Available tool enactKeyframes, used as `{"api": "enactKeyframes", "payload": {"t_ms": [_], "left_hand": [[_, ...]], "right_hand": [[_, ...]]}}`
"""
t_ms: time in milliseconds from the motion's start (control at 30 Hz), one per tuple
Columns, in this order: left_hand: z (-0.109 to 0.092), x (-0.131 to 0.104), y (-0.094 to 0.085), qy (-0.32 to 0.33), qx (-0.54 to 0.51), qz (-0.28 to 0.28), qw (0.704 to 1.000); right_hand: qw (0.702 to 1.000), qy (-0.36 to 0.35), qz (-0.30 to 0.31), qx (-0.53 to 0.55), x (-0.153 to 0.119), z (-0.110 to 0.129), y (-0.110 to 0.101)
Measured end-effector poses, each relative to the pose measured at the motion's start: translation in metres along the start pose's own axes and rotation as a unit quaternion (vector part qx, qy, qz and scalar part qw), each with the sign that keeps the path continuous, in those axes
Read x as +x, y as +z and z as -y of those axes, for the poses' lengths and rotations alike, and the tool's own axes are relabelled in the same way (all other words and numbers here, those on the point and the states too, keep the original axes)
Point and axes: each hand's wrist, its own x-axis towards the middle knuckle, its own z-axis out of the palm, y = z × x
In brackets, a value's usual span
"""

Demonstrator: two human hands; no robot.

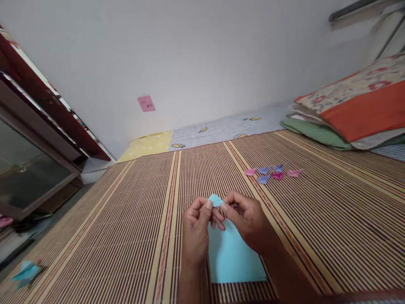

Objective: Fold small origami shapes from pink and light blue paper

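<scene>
A small folded piece of light blue paper (215, 199) is pinched between my two hands, above the striped bamboo mat. My left hand (198, 221) grips its left side between thumb and fingers. On its right side, my right hand (245, 215) holds it the same way. Beneath and nearer to me, a larger light blue sheet (236, 257) lies flat on the mat (142, 219), partly covered by my hands. Its upper edge is hidden.
Several small folded paper pieces, pink (295, 173), magenta (277, 175) and blue-purple (263, 179), lie beyond my right hand. A teal folded paper (26, 273) is at the far left. Folded bedding (363, 109) sits at the back right, and a pink note (146, 103) is on the wall.
</scene>
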Motion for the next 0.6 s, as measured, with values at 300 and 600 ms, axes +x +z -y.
{"api": "enactKeyframes", "payload": {"t_ms": [300,600], "left_hand": [[-0.0026,-0.0034,0.0012,0.034,0.062,-0.01,0.997],[0.0006,-0.0048,0.0038,0.022,0.074,-0.007,0.997]], "right_hand": [[0.999,0.004,0.031,0.013,0.0018,0.0026,0.0003],[0.999,-0.013,0.026,-0.038,0.0021,-0.0006,-0.0031]]}}
